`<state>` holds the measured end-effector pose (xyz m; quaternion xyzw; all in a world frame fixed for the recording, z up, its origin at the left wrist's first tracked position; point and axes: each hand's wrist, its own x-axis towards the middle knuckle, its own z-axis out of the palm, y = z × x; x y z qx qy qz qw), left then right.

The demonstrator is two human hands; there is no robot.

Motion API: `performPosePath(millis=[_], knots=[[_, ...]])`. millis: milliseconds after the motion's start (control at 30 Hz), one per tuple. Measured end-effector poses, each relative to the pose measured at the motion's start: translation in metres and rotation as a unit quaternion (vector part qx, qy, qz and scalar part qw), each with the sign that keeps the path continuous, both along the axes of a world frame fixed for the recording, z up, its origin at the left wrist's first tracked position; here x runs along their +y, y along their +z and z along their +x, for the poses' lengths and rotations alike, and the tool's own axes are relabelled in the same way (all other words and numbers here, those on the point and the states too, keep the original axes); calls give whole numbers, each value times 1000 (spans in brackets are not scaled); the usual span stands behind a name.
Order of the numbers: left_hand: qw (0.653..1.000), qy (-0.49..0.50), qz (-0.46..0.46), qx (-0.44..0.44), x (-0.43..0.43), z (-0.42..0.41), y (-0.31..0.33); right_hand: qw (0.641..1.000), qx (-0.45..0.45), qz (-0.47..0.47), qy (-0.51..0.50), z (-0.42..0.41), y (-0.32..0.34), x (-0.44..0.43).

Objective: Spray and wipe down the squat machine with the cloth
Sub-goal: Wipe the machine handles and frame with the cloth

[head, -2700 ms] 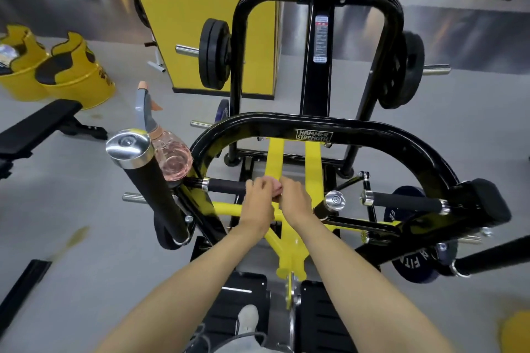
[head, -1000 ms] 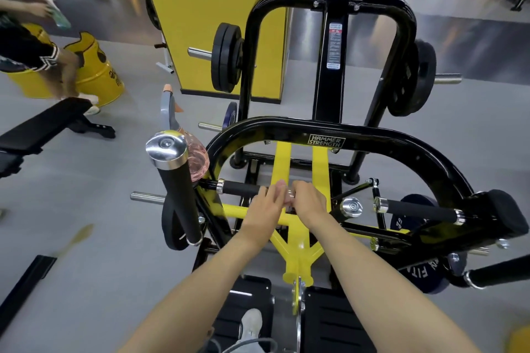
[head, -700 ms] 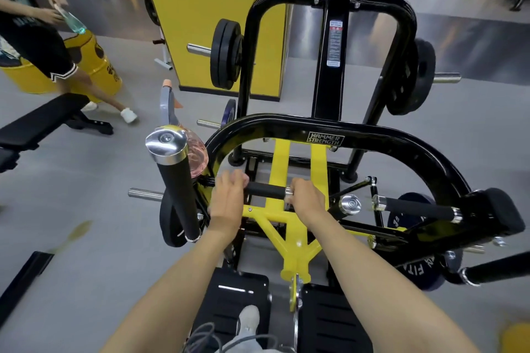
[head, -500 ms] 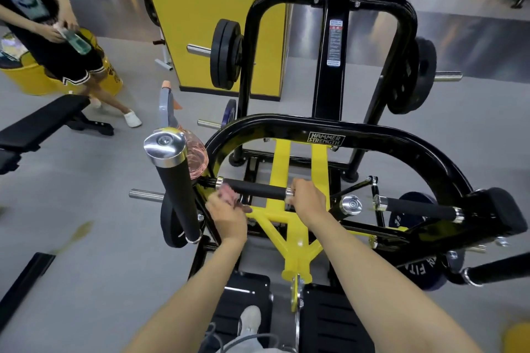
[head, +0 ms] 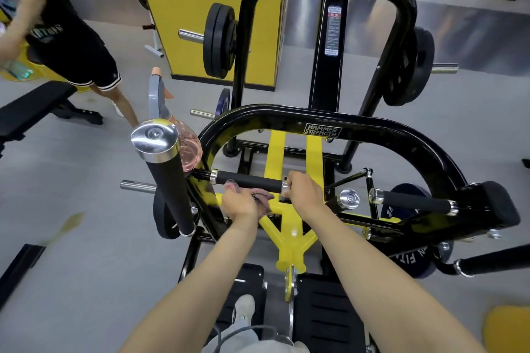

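Standing over black-and-yellow steel squat machine (head: pixel 321 123). Bunching crumpled pink cloth (head: pixel 263 199) in left hand (head: pixel 239 203), fingers curled round it, just below black foam-covered horizontal handle (head: pixel 249 180). Clutching handle's chrome inner end with right hand (head: pixel 304 190), fingers wrapped over. Translucent pink spray bottle (head: pixel 189 152), grey trigger, perched behind black upright grip (head: pixel 169 180).

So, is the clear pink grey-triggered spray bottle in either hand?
No, the spray bottle sits apart; left hand holds a pinkish cloth, right hand grips the black foam bar's end.

The left grip (head: pixel 239 205) holds a pink cloth (head: pixel 263 198) just below the black handle (head: pixel 249 180), whose chrome end the right grip (head: pixel 304 190) clasps.
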<state>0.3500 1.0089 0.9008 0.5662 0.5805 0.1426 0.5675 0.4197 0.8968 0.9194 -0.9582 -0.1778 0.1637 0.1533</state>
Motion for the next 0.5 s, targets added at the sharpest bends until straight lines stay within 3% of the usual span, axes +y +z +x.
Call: performPosePath(millis=[100,267,300,367,400,500], knots=[[997,-69,27,-1,-26,1,5,1000,0,-2,-1,-1,2,0],[978,-208,-12,26,-46,-5,4,1000,15,12,-14,-1,6,-2],[969,-245,-16,11,-49,-8,7,1000,17,13,-15,-1,6,-2],[944,-301,-116,-73,-53,-13,11,1000,6,11,-18,-1,5,-2],[932,-306,-171,-91,-55,-13,13,1000,-1,8,-17,-1,6,-2],[944,-235,-215,-87,-55,-7,2,999,21,20,-23,-2,10,-2]])
